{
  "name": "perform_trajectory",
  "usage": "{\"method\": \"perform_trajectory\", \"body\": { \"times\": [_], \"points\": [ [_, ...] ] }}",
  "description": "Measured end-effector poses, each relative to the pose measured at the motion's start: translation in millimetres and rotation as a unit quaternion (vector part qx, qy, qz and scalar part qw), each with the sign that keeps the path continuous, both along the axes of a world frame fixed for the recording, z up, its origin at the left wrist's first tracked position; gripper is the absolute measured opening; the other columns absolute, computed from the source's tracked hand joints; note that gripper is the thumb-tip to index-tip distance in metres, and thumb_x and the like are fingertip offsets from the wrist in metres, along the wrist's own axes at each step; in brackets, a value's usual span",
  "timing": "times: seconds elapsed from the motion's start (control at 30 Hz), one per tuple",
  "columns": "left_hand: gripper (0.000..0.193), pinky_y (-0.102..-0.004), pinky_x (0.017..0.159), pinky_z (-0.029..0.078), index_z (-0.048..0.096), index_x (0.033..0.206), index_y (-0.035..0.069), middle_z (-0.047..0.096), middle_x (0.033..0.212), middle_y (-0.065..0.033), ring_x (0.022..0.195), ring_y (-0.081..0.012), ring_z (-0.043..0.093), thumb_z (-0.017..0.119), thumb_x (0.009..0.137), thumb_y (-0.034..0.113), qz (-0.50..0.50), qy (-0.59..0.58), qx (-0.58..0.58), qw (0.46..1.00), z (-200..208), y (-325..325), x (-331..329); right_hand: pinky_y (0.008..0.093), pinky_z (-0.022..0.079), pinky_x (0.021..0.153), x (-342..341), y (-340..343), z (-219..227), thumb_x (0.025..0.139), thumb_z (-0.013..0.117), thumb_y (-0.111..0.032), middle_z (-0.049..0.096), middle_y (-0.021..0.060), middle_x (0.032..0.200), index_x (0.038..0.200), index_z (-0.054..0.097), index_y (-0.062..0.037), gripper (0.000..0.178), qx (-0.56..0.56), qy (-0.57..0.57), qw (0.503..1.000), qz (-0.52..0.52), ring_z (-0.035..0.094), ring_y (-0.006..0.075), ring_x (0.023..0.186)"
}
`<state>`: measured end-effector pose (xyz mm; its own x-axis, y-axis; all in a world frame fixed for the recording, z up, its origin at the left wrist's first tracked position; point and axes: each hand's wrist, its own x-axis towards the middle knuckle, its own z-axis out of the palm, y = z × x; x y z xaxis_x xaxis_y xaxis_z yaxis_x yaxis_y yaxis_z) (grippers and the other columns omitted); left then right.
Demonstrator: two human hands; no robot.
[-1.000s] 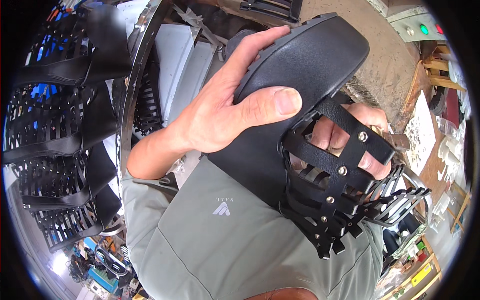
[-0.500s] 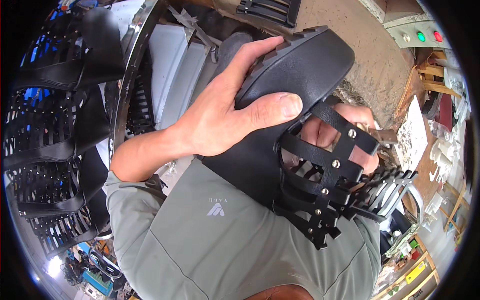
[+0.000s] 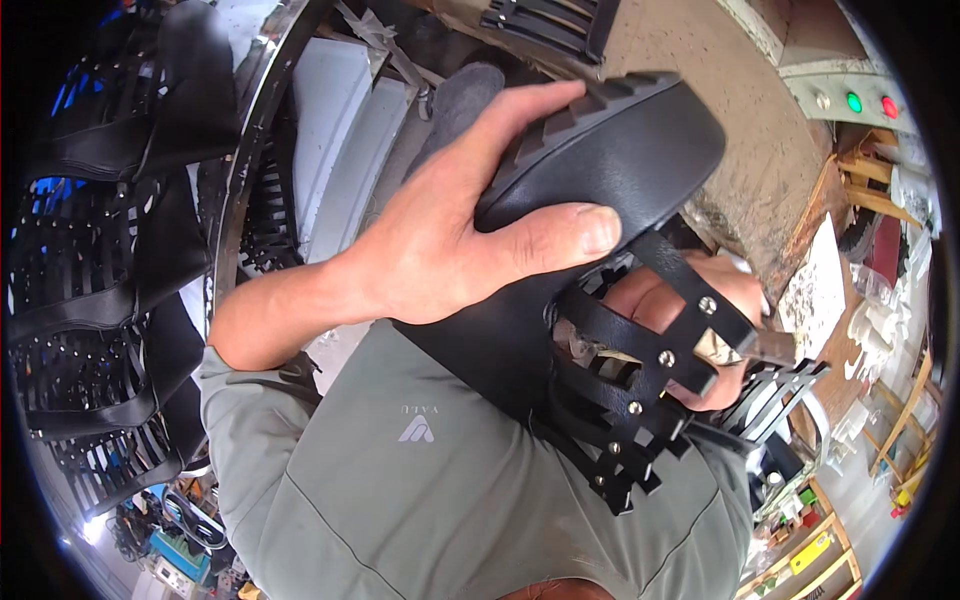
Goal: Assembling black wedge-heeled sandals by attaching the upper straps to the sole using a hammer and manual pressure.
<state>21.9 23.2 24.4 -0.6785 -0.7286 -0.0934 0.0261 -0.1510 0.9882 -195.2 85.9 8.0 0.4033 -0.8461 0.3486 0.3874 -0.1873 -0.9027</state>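
A black sandal [image 3: 650, 150] with a thick, ridged sole is tilted in front of my chest. My left hand [image 3: 450, 230] is closed round it, thumb across its smooth black side and fingers over the toothed sole edge. Several riveted black straps [image 3: 665, 357] hang from the sandal's lower right, forming an open cage. Behind and between these straps, my right hand [image 3: 725, 285] is closed with curled fingers, partly hidden. A short, flat, brownish piece [image 3: 774, 347] juts out beside that hand; what it belongs to is hidden.
Strapped black shoe uppers [image 3: 90, 300] are stacked on a metal-edged rack [image 3: 228, 215] at left. Another strapped piece [image 3: 555, 25] lies on the worn brown surface [image 3: 690, 35] ahead. A panel with green and red buttons [image 3: 870, 105] stands far right, above a white sheet [image 3: 815, 285].
The sandal and my left hand have shifted slightly down and to the right, still together. The strap ends have swung lower and to the left. My right hand has dropped a little.
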Motion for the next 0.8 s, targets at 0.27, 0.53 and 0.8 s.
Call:
{"method": "perform_trajectory", "body": {
  "times": [0.27,0.53,0.8],
  "points": [
    [0.087,-0.0380,0.106,0.031,0.022,0.143,-0.005,0.044,0.133,-0.0214,0.125,-0.0277,0.042,0.067,0.086,0.042,0.020,0.022,0.001,1.000,-4,3,0,0.0369,0.055,0.065,-8,13,-8,0.082,0.068,-0.021,0.067,0.0201,0.092,0.096,0.059,-0.0008,0.026,-0.155,-0.008,0.979,-0.129,0.068,0.0292,0.074],
    [0.085,-0.0373,0.104,0.033,0.022,0.143,-0.004,0.045,0.132,-0.0211,0.123,-0.0272,0.044,0.068,0.085,0.039,0.005,0.006,-0.042,0.999,1,2,-10,0.0368,0.056,0.063,-6,11,-9,0.079,0.064,-0.013,0.066,0.0225,0.088,0.089,0.057,0.0023,0.020,-0.117,-0.050,0.981,-0.146,0.068,0.0294,0.070],
    [0.082,-0.0381,0.103,0.035,0.023,0.143,-0.005,0.045,0.132,-0.0204,0.121,-0.0264,0.045,0.069,0.086,0.034,-0.026,-0.021,-0.015,0.999,9,-7,-16,0.0344,0.055,0.056,-4,7,19,0.066,0.068,-0.005,0.066,0.0201,0.079,0.085,0.060,0.0033,0.022,-0.162,0.047,0.968,-0.185,0.068,0.0291,0.063]
  ]
}}
